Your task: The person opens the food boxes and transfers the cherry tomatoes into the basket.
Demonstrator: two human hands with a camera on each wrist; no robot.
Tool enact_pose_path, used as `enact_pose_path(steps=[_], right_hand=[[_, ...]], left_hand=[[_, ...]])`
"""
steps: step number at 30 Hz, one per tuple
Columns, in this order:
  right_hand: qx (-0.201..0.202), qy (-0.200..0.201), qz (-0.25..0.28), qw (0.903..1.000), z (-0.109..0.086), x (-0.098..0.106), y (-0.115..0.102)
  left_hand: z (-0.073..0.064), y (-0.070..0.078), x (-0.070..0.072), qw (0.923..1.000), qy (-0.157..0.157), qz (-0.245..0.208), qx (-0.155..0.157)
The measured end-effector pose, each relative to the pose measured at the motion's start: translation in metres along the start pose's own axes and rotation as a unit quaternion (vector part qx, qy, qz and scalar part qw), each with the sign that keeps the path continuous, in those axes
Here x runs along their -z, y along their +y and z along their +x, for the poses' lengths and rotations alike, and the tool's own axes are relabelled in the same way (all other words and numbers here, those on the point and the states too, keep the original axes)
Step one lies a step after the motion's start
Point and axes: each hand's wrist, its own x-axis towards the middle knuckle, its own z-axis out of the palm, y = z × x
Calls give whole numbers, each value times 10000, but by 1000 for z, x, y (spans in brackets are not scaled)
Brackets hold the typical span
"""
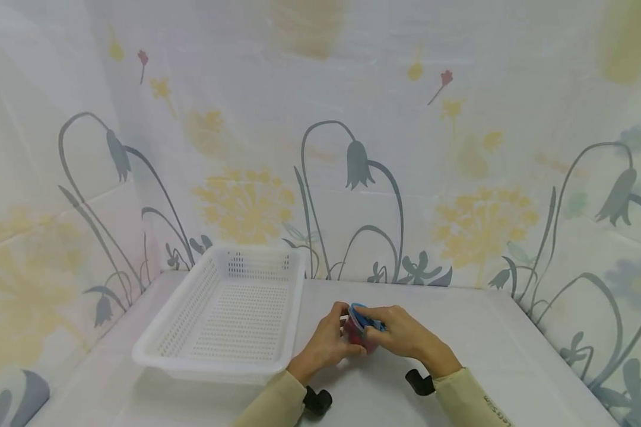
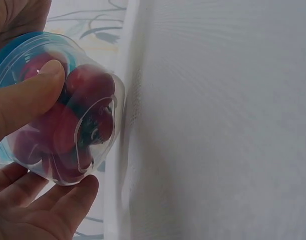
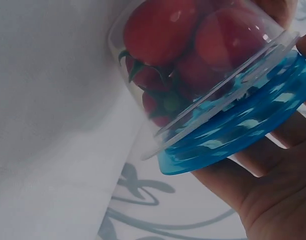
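Observation:
A small clear plastic container (image 1: 355, 334) of red cherry tomatoes (image 3: 163, 31) with green stems is held tilted over the white table. My left hand (image 1: 327, 343) grips its side, with the thumb (image 2: 35, 102) across the wall and the fingers around the opposite side. At the container's mouth is a translucent blue lid (image 3: 233, 137). My right hand (image 1: 404, 333) holds this lid, its fingers (image 3: 220, 181) spread along the outer side. The lid lies close along the clear rim; whether it is fully seated I cannot tell.
To the left of my hands stands a white perforated plastic basket (image 1: 294, 332) on the white table (image 1: 491, 362). A flower-printed curtain (image 1: 320, 237) hangs behind the table and along its sides. Dark wrist-camera mounts (image 1: 419, 382) stick out below both wrists.

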Motion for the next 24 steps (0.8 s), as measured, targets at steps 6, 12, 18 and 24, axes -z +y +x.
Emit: enact_pose_path(steps=[6,12,18,24], right_hand=[[-160,106,-79,9998,0,-1,-4],[-63,396,-491,9980,-2,1,-6],[205,338,-650,9971,-3,4,-10],[403,250,-797,9957,-3,8,-14]], left_hand=[[-2,2,0,9999,73,95,84],[0,6,0,9994,85,299,130],[1,7,0,9994,171,216,193],[0,9,1,9997,210,14,133]])
